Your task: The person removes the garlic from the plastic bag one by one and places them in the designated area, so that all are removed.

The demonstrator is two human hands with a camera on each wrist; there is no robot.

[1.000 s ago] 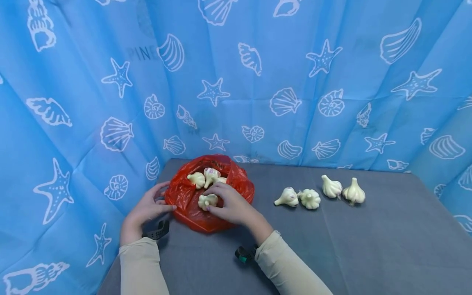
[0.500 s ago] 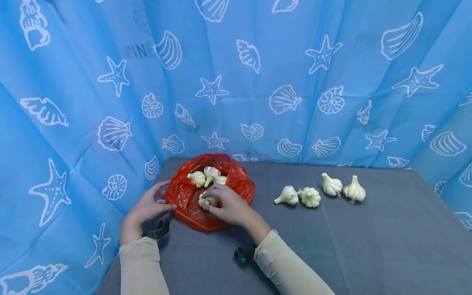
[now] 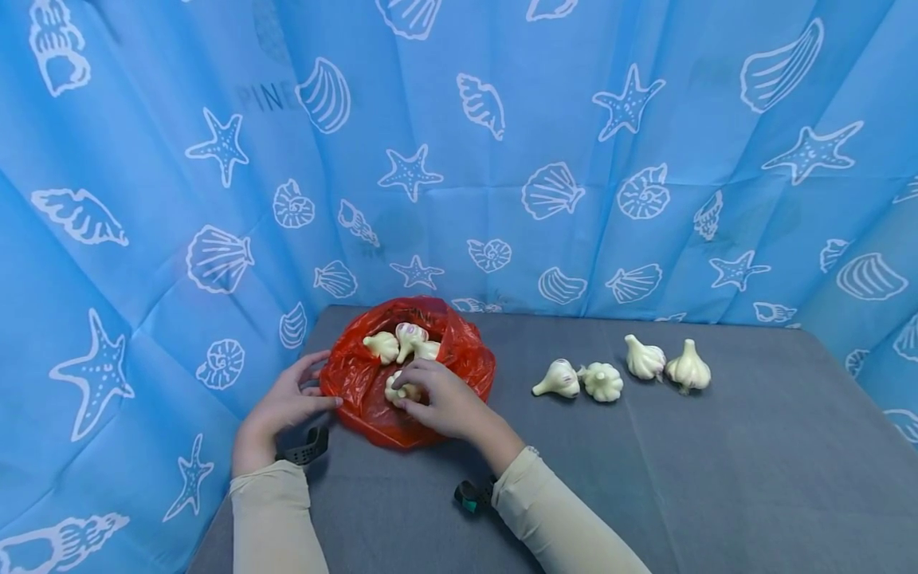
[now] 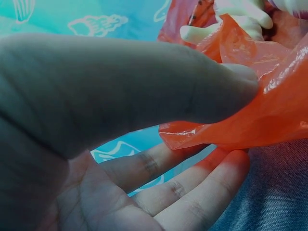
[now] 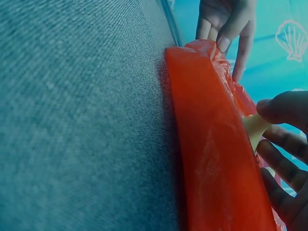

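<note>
A red plastic bag lies on the table with its mouth spread wide. Inside it, toward the back, are several garlic bulbs. My right hand reaches over the rim and pinches another garlic bulb between thumb and fingers, near the bag's middle; the fingers cover part of it. The right wrist view shows its pale stem at the thumb tip. At the bag's left side, my left hand rests with thumb and fingers spread apart. Its thumb touches the red plastic, and its fingertips lie against the outside.
To the right of the bag, two garlic bulbs lie side by side on the grey table cover. Another pair of bulbs sits farther right. A blue curtain with white shell prints hangs behind and along the left side.
My right fingers have closed in over the garlic bulb in the bag, hiding more of it, and the bulb has shifted slightly. My left hand stays in place at the bag.
</note>
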